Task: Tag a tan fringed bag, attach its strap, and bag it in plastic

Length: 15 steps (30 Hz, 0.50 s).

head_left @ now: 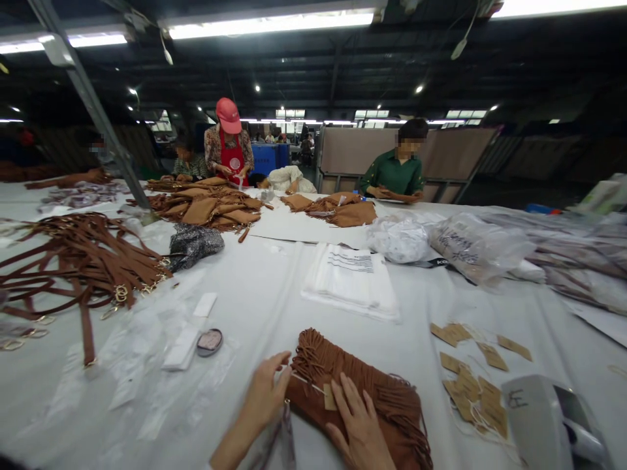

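Observation:
A brown fringed bag [362, 372] lies on the white table in front of me. A small tan paper tag [330, 397] rests on its face, with a white string [308, 384] running left from it. At the bag's left end, my left hand [264, 391] is closed, thumb and forefinger pinching the string near the edge. My right hand [356, 418] lies flat on the bag beside the tag, fingers stretched out. Below my left hand hangs a greyish strip [288, 434] by a small metal ring.
Loose tan tags [475, 391] and a grey dispenser [553, 418] sit at right. Flat plastic bags [350, 277] lie ahead, brown straps [83, 254] at left, a round dish [209, 341] nearer. Two co-workers [228, 150] stand across the table by piles of brown pieces [206, 205].

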Each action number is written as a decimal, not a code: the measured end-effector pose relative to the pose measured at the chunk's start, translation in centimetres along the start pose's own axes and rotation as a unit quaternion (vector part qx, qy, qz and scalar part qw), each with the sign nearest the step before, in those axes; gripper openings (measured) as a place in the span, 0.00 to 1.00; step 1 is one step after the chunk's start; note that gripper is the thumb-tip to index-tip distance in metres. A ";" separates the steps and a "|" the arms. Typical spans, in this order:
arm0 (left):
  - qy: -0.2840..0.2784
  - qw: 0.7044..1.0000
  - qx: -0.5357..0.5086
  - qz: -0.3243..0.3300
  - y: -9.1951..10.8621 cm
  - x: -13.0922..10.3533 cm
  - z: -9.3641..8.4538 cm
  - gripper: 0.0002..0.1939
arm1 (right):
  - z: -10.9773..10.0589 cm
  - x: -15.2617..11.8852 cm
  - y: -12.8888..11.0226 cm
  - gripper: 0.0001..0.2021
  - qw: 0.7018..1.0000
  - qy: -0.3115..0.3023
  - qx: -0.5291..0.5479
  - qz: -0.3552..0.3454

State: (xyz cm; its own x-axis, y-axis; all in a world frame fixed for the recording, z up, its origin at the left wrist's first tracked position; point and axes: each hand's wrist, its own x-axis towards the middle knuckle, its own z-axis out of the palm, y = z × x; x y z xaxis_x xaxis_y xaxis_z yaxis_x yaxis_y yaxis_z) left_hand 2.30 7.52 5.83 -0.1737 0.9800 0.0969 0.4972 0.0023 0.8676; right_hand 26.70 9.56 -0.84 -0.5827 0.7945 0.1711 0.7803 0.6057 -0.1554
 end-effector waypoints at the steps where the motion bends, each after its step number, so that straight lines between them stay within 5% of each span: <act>1: -0.004 0.999 -0.024 -0.036 -1.1 0.0 -0.5 0.22 | 0.4 -0.7 0.0 0.36 1.000 0.012 -0.022 -0.003; 4: -0.076 0.989 -0.075 -0.103 -3.3 -0.3 -0.6 0.29 | 1.2 -2.4 -0.1 0.41 0.996 0.049 -0.075 -0.015; 7: -0.099 0.988 -0.070 -0.093 -3.2 -0.7 0.6 0.31 | 1.4 -2.9 -0.3 0.36 0.990 0.083 -0.117 -0.008; 11: -0.107 0.988 -0.051 -0.098 -2.1 -1.0 2.1 0.17 | 1.0 -2.8 -0.4 0.34 0.982 0.110 -0.155 -0.017; 15: -0.146 0.980 -0.031 -0.131 -2.5 -2.2 1.5 0.11 | 0.2 -2.9 -0.1 0.32 0.978 0.109 -0.169 -0.058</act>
State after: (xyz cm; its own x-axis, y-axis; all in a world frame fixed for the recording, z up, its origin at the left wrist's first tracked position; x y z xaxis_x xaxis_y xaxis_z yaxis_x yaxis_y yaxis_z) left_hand 2.74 5.69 2.74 -0.0323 0.9627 -0.2688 0.4149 0.2576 0.8727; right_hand 28.26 7.22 -1.53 -0.6376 0.6710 0.3784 0.7643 0.6125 0.2016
